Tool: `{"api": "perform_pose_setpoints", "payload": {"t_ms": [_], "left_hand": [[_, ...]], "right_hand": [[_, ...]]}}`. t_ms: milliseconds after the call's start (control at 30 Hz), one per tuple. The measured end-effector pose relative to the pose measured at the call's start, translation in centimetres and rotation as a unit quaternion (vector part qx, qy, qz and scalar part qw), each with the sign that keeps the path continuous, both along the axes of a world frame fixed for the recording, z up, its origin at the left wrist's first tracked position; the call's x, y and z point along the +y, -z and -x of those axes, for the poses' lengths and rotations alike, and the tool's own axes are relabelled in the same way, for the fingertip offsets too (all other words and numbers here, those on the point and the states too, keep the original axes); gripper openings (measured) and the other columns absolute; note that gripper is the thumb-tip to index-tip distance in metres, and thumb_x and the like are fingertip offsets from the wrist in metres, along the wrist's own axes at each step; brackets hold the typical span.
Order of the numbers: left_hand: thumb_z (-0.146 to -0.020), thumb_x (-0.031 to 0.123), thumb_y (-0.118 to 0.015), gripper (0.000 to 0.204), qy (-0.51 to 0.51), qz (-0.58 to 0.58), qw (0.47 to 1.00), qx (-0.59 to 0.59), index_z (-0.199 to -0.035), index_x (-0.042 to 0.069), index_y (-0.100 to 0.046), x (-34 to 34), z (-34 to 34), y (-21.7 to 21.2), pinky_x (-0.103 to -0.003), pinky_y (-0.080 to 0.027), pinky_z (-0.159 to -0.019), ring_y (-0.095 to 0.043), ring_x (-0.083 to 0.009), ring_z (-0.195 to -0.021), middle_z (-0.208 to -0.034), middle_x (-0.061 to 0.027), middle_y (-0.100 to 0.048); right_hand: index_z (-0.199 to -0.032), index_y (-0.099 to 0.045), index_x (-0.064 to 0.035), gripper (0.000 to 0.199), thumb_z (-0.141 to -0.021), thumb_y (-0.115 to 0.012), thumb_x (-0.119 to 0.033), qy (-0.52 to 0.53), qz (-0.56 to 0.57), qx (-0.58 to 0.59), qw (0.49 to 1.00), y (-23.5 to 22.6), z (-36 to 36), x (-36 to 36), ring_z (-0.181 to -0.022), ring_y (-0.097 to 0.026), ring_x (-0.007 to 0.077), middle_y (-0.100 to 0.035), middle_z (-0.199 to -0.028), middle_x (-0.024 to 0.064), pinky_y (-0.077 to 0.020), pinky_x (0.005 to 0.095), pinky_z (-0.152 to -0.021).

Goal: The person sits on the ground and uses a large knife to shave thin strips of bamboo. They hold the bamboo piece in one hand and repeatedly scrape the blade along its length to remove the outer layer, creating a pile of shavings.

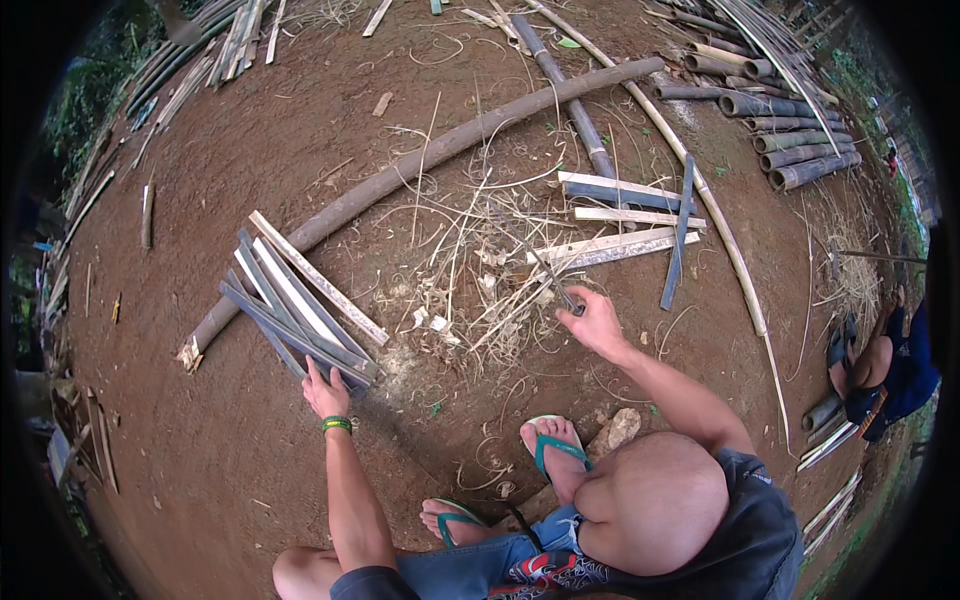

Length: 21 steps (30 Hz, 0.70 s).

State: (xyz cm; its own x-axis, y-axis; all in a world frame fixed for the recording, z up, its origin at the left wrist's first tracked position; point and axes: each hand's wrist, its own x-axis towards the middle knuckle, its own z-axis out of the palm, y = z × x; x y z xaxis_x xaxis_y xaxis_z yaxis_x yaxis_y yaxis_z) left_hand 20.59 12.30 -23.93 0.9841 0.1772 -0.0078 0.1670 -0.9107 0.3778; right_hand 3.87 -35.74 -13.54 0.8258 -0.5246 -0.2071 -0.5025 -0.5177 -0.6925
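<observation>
The person's left hand point(327, 393) touches the near end of a fan of split bamboo strips point(300, 290), at left; whether the fingers are clamped on a strip or only rest there cannot be told. At least five strips make up this fan, pale and dark faces mixed, their far ends lying across one thick pole point(440, 150). The right hand point(595, 325) has thumb and fingers closed together around the near end of one thin dark blade point(548, 268), which points far and left over a tangle of shavings point(470, 260).

The shavings fill the ground between the fan and a second group of split pieces point(620, 247) at right: at least five, with one dark strip point(678, 235) laid across their right ends. The thick pole runs from near left to far right, blocking the ground beyond the shavings; one dark pole point(570, 90) crosses it, and one long slender pole point(705, 190) bends down the right side. At far right stand out at least five round bamboo culms point(800, 160), stacked.

Near the person are two green-strapped sandals point(560, 445), one on each foot, and one pale lump point(615, 432) beside the right foot. One co-worker point(890, 370) sits at the right edge.
</observation>
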Motion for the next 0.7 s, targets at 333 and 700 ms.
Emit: {"api": "perform_pose_setpoints", "payload": {"t_ms": [333, 700], "left_hand": [[-0.087, 0.023, -0.071, 0.069, 0.003, -0.087, 0.987, -0.136, -0.149, 0.012, -0.042, -2.2, 0.0, -2.4, -0.051, -0.035, -0.108, -0.047, -0.0410, -0.125, -0.131, -0.0237, -0.050], [-0.089, 0.012, -0.066, 0.060, 0.108, 0.024, 0.959, -0.261, -0.144, 0.003, -0.045, -8.9, -1.0, -6.8, -0.048, -0.038, -0.105, -0.050, -0.0398, -0.121, -0.127, -0.0234, -0.056]], "right_hand": [[-0.108, -0.066, -0.0061, 0.030, -0.083, -0.072, -0.022, 0.075, 0.271, 0.022, 0.960, 2.7, -8.6, -10.6, -0.085, -0.070, 0.0397, -0.071, -0.084, 0.0206, -0.0544, 0.0504, -0.080], [-0.099, -0.064, -0.0072, 0.025, -0.079, -0.073, -0.018, -0.088, 0.358, 0.033, 0.929, 3.3, -9.8, -15.4, -0.081, -0.071, 0.0373, -0.071, -0.082, 0.0170, -0.0561, 0.0488, -0.074]]}}
